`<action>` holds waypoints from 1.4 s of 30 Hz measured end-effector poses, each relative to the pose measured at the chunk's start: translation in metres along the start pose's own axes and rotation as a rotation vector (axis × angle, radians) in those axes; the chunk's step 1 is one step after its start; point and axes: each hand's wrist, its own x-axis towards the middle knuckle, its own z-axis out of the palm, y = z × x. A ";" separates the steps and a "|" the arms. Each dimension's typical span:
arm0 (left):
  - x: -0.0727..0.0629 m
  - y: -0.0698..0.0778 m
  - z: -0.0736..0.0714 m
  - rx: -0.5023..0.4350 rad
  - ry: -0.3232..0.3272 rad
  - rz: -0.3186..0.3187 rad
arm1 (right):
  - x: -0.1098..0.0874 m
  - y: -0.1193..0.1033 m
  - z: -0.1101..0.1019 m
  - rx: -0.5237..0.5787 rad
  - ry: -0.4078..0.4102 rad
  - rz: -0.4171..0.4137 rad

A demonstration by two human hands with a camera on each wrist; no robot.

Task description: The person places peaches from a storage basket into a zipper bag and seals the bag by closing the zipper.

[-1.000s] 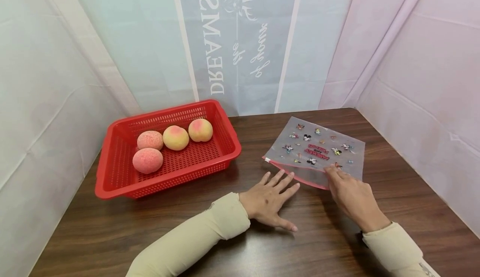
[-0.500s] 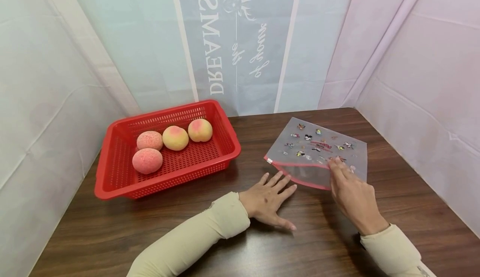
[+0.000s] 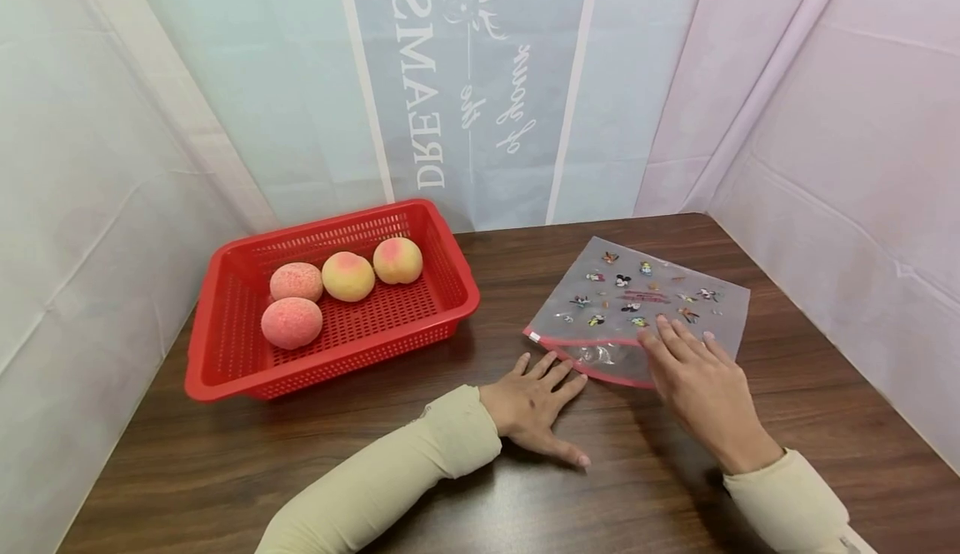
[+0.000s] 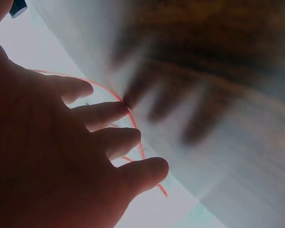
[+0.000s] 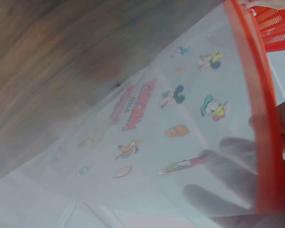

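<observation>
The right hand [image 3: 701,400] is spreading its straight fingers over the printed top of the zip bag [image 3: 645,287], having been more tightly bunched there half a second ago; its thumb is hiding in the head view, and no grip is showing. The left hand [image 3: 528,408] is keeping its place, lying spread on the table [image 3: 600,496] with its fingertips at the bag's near lip. The hands are staying apart, with the mouth gaping between them. The bag is lying right of the basket, its far side now sitting slightly further right and its slider [image 3: 534,336] slightly nearer the person. This is probably only a small adjustment, leaving the mouth parted. Further out, the red basket [image 3: 442,321] is standing unmoved, holding two pinker fruits [image 3: 292,323] and two yellow peaches [image 3: 348,277].
</observation>
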 end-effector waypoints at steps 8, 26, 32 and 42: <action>0.001 -0.001 0.001 0.001 0.000 -0.010 | 0.000 0.003 0.002 0.090 0.043 -0.085; 0.001 -0.002 0.000 -0.034 0.002 -0.005 | -0.001 -0.003 0.006 0.131 0.165 0.010; 0.001 -0.003 0.000 -0.026 0.001 -0.003 | 0.000 -0.004 0.004 0.133 0.148 0.050; -0.005 -0.003 -0.003 -0.012 0.044 0.044 | 0.001 -0.006 0.006 0.135 0.184 0.083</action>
